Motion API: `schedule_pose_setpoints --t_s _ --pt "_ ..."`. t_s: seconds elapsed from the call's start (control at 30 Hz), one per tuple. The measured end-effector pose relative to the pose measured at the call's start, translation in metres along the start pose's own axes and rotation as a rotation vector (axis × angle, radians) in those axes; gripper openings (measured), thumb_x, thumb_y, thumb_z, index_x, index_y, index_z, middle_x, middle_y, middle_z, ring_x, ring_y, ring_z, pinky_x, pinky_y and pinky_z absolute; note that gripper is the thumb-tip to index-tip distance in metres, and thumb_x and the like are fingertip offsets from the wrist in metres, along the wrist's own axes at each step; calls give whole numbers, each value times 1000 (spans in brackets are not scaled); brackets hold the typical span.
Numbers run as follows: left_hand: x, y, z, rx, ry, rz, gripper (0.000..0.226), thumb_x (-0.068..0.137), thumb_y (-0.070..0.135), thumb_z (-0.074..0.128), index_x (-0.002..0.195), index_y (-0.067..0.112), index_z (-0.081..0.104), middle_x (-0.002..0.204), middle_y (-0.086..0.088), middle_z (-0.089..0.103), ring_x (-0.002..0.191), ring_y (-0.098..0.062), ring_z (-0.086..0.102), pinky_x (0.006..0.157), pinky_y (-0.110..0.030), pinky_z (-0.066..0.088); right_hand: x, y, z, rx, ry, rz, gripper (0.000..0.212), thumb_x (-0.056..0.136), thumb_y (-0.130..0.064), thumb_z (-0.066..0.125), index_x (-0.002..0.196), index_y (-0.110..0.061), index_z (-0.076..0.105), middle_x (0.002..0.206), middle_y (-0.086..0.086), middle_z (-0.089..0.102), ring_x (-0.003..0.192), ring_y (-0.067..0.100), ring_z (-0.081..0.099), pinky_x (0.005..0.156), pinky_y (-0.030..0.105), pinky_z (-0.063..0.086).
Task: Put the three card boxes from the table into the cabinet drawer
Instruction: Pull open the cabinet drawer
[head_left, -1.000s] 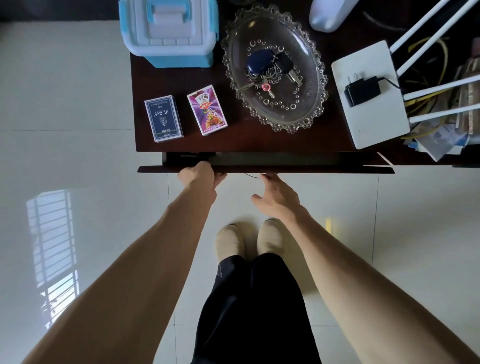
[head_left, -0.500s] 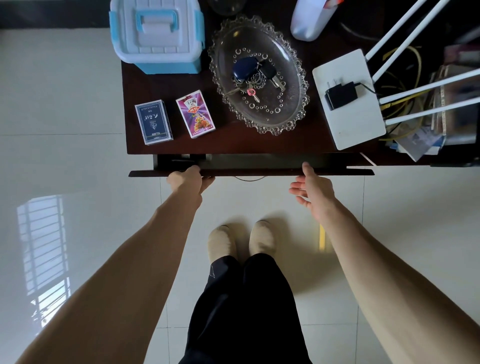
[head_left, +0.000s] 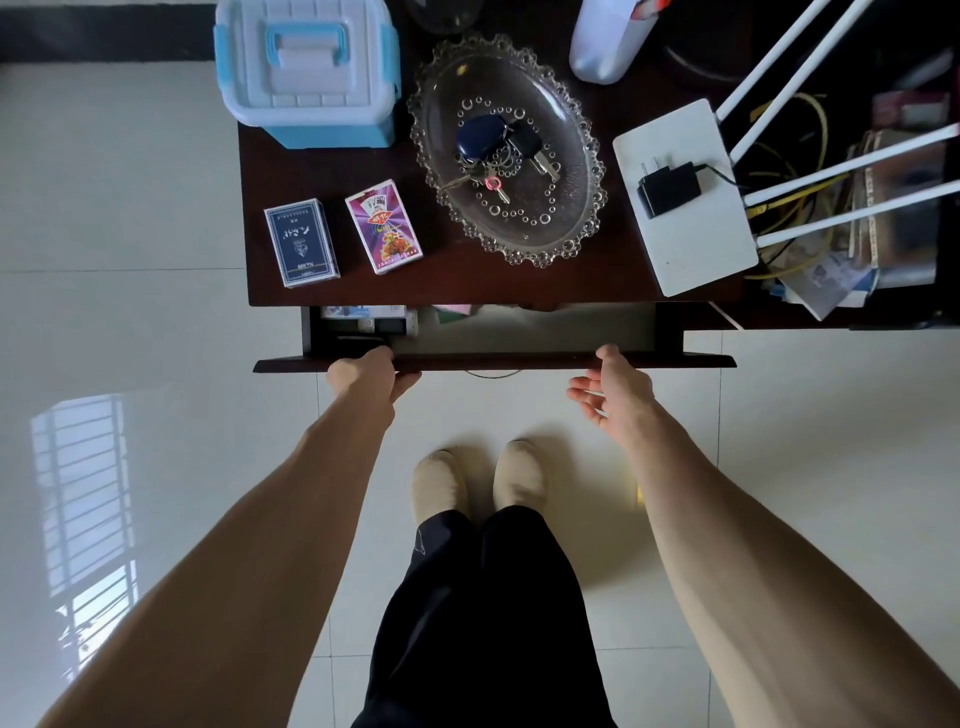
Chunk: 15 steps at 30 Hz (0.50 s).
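Two card boxes lie on the dark cabinet top (head_left: 519, 286): a navy one (head_left: 301, 242) at the front left and a purple one (head_left: 383, 226) just right of it. Below them the drawer (head_left: 493, 361) stands partly pulled out. A light box-like item (head_left: 363, 312) shows at its back left, mostly hidden under the top. My left hand (head_left: 371, 371) grips the drawer's front panel left of centre. My right hand (head_left: 613, 387) is at the panel's right part, fingers spread, thumb touching the panel's edge.
A blue-and-white lidded storage box (head_left: 309, 67) sits at the back left. A glass dish (head_left: 506, 148) holds keys. A white router (head_left: 685, 197) with a black plug on it lies at the right, antennas and cables beyond. My feet (head_left: 478, 483) stand on pale tiles below the drawer.
The drawer has slid further out, showing its inside. My right hand moved from the panel's middle to its right part. My left hand kept its grip.
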<state>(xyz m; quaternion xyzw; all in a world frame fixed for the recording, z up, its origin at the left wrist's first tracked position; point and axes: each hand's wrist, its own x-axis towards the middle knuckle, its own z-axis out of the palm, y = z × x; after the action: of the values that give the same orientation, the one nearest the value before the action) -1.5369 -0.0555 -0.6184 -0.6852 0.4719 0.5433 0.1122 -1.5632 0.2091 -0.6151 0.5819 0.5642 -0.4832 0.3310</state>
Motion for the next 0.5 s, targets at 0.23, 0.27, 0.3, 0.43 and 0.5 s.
schedule_pose_setpoints --t_s 0.23,0.27,0.3,0.43,0.5 --pt "-4 -26 -18 40 31 -59 11 84 2 62 83 8 53 79 -16 69 54 -31 73 71 -45 64 0 32 -13 5 18 29 30 95 -37 55 96 -8 61 87 12 75 68 20 72 60 28 50" --pt "-5 -29 -21 48 31 -67 9 84 2 62 85 6 54 79 -17 69 53 -30 73 71 -45 64 1 37 -14 2 20 33 30 96 -38 55 96 -8 61 87 12 75 70 20 73 60 28 50" --pt "-6 -32 -23 55 29 -74 8 84 2 62 89 4 56 79 -17 70 52 -30 73 70 -45 64 1 41 -15 0 20 38 31 96 -39 55 96 -9 61 88 11 75 73 20 74 60 28 50" --pt "-7 -44 -33 71 21 -94 20 81 1 63 101 -1 59 85 -21 72 52 -31 73 72 -47 63 2 57 -21 -14 26 49 32 96 -41 54 93 -11 62 87 9 76 71 19 74 59 28 49" --pt "-7 -50 -37 83 31 -95 13 81 1 63 93 0 59 86 -21 72 51 -31 72 72 -48 63 1 64 -24 -26 33 55 32 97 -42 55 92 -10 63 86 9 76 70 18 75 58 28 49"
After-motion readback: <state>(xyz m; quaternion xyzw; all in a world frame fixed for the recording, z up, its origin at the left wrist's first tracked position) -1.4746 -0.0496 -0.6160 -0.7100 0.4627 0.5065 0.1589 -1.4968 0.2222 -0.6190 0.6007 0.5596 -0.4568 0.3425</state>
